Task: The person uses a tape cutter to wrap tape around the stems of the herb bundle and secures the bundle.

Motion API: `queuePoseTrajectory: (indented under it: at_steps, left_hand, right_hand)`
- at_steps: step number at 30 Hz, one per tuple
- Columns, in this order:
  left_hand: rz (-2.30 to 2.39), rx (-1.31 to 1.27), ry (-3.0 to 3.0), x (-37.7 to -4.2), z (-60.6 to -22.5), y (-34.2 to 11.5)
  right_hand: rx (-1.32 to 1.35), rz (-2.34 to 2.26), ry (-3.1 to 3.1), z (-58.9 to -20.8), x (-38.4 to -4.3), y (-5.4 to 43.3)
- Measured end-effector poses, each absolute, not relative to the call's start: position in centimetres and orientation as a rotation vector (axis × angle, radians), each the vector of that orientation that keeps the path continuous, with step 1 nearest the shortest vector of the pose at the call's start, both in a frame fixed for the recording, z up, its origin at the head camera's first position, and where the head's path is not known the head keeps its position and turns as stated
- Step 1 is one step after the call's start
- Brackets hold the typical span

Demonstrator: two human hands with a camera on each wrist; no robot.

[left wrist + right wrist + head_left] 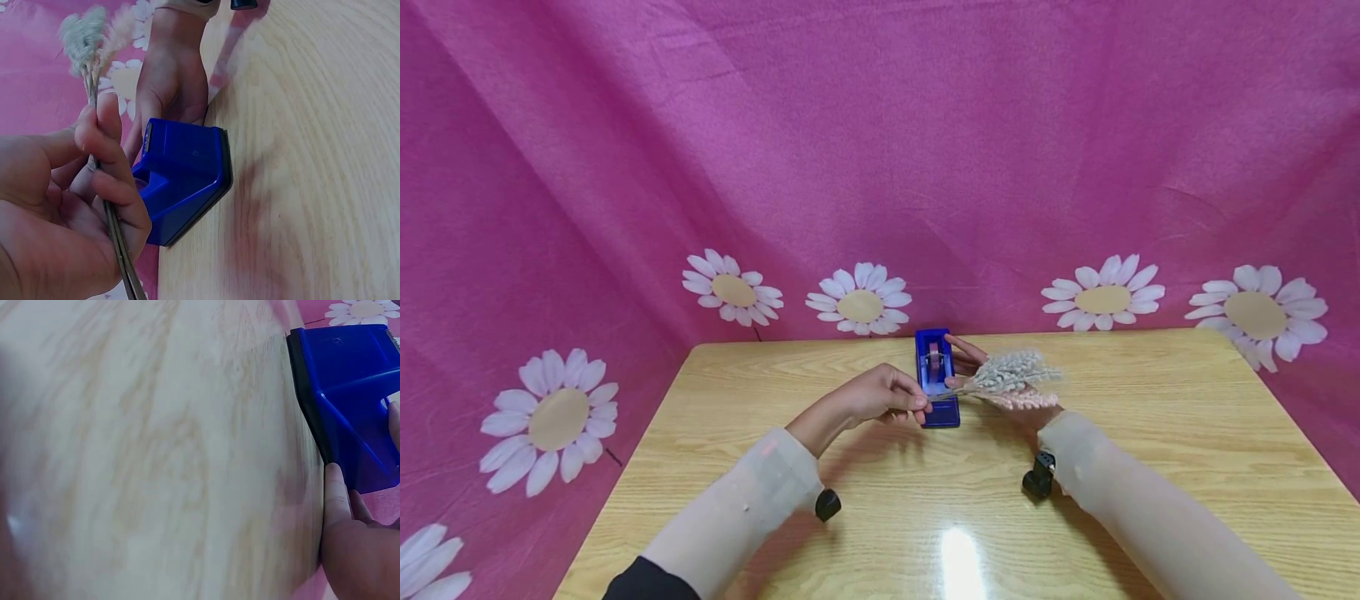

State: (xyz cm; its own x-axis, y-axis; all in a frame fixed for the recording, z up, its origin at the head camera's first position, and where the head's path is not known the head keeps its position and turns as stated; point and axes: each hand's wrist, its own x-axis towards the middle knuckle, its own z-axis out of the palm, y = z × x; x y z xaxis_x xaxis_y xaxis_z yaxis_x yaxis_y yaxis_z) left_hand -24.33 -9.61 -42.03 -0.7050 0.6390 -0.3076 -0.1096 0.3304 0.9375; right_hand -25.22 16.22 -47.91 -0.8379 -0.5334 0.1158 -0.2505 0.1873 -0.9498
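The left hand [887, 393] holds a small bunch of dried grass stems [115, 231], with its fingers curled round them. The bunch's pale grey-green and pinkish fluffy heads [1011, 372] point to the right, above the right hand [973, 358]. A blue tape dispenser [184, 147] with a black base stands on the table just beyond the stems. The right hand holds it by its right side, its fingers low by the base and its thumb higher up. The heads partly hide this hand in the head view. Inside the dispenser sits a tape roll [934, 358].
The wood-grain table [760, 375] ends close behind the dispenser. A pink cloth [925, 167] printed with white daisies hangs along the back and left. Small black devices [1039, 475] are worn at both wrists.
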Motion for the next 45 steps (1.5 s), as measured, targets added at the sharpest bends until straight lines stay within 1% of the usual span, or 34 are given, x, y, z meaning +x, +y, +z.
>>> queuePoseTrajectory:
  at_steps: [6, 7, 9, 14, 16, 18, 20, 22, 25, 27, 29, 34, 36, 39, 43, 45]
  left_hand:
    - [1.423, 0.466, 1.942, -24.7, -42.0, -9.7]
    - [1.421, 0.474, 1.941, -24.8, -42.0, -9.7]
    - [1.418, 0.487, 1.940, -24.8, -42.0, -9.6]
    - [1.421, 0.508, 1.947, -24.7, -41.9, -9.5]
    - [1.423, 0.515, 1.956, -24.7, -41.9, -9.5]
    - [1.422, 0.518, 1.972, -24.7, -41.9, -9.5]
    - [1.419, 0.525, 1.994, -24.6, -41.8, -9.5]
    - [1.415, 0.531, 2.008, -24.6, -41.8, -9.4]
    - [1.409, 0.548, 2.027, -24.5, -41.7, -9.4]
    - [1.402, 0.557, 2.045, -24.4, -41.7, -9.3]
    - [1.398, 0.560, 2.072, -24.4, -41.7, -9.2]
    - [1.362, 0.519, 2.160, -24.5, -41.7, -8.8]
    - [1.341, 0.500, 2.184, -24.5, -41.7, -8.7]
    - [1.332, 0.474, 2.196, -24.5, -41.5, -8.6]
    - [1.364, 0.436, 2.148, -24.5, -41.4, -8.5]
    - [1.380, 0.425, 2.129, -24.5, -41.5, -8.5]
  right_hand:
    - [-0.750, -1.695, 2.220, -45.9, -24.1, 16.0]
    - [-0.711, -1.697, 2.212, -45.3, -23.8, 15.8]
    - [-0.722, -1.695, 2.200, -45.4, -23.8, 15.9]
    - [-0.779, -1.673, 2.195, -48.3, -25.7, 16.6]
    - [-0.792, -1.681, 2.176, -48.7, -25.9, 16.7]
    - [-0.820, -1.712, 2.148, -47.5, -25.0, 16.4]
    - [-0.950, -1.734, 2.116, -49.0, -25.9, 16.9]
    - [-0.997, -1.726, 2.106, -50.5, -26.9, 17.4]
    - [-0.959, -1.696, 2.128, -53.2, -28.9, 17.9]
    - [-0.824, -1.663, 2.171, -52.5, -28.5, 17.5]
    - [-0.770, -1.680, 2.162, -51.2, -27.7, 17.0]
    - [-0.759, -1.708, 2.147, -46.9, -24.9, 16.1]
    - [-0.756, -1.671, 2.195, -46.3, -24.5, 15.9]
    - [-0.746, -1.630, 2.242, -46.9, -24.9, 16.1]
    - [-0.731, -1.708, 2.168, -46.7, -24.6, 16.0]
    - [-0.733, -1.752, 2.119, -46.0, -24.0, 15.8]
